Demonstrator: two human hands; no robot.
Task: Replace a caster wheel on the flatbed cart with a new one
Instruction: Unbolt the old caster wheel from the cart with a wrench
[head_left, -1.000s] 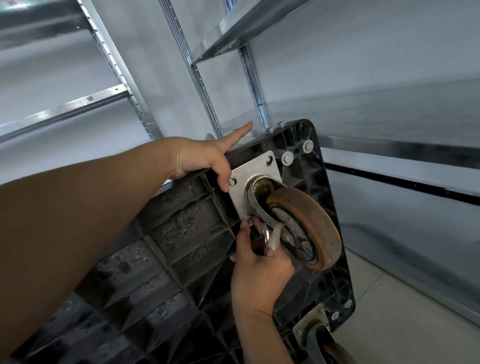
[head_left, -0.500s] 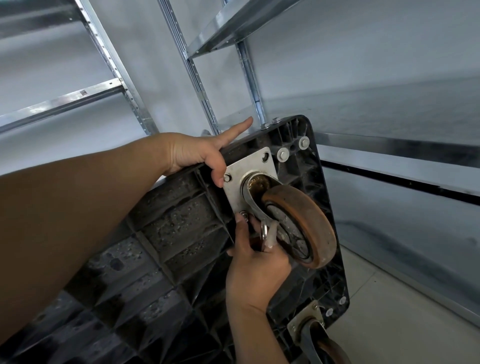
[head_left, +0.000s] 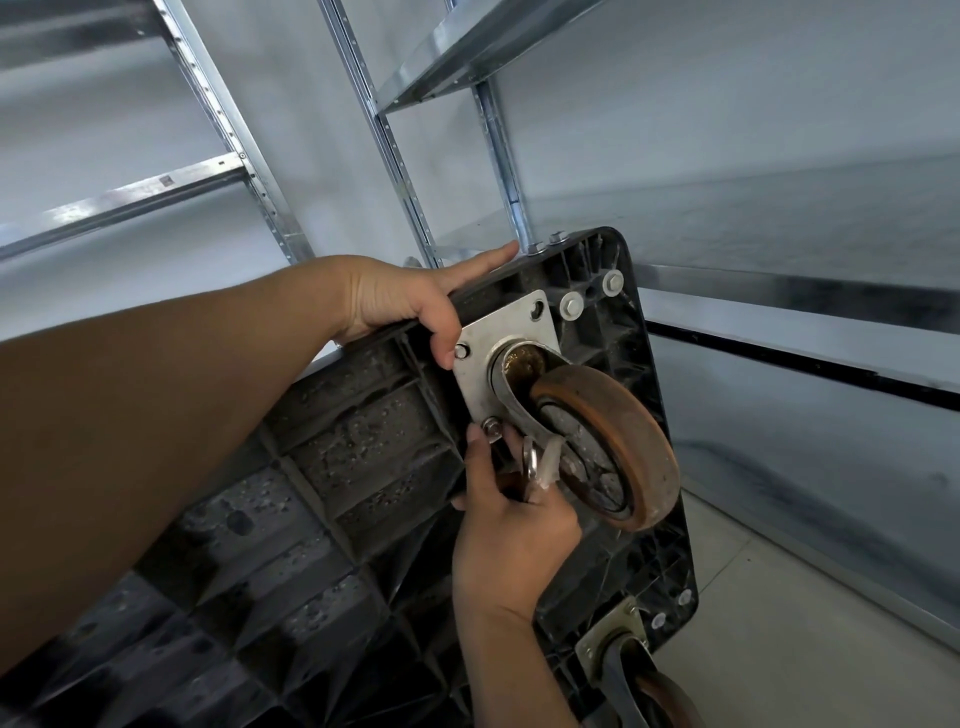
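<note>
The black flatbed cart (head_left: 363, 467) stands tipped on its side, ribbed underside toward me. A caster with a worn brown wheel (head_left: 618, 441) sits on a silver mounting plate (head_left: 504, 332) near the cart's top corner. My left hand (head_left: 410, 301) grips the cart's upper edge, thumb on the plate beside a bolt, index finger stretched along the rim. My right hand (head_left: 511, 525) holds a small metal ring-shaped tool (head_left: 531, 462) at the nut (head_left: 491, 428) on the plate's lower corner, thumb beside the nut. A second caster (head_left: 639, 675) shows at the bottom corner.
Metal shelving uprights (head_left: 395, 145) and shelves (head_left: 467, 41) stand right behind the cart. A long low shelf board (head_left: 779, 332) runs along the right. Pale tiled floor (head_left: 779, 649) lies to the lower right.
The view shifted slightly; both hands stay on the cart and at the nut. My right hand has edged a little up toward the nut.
</note>
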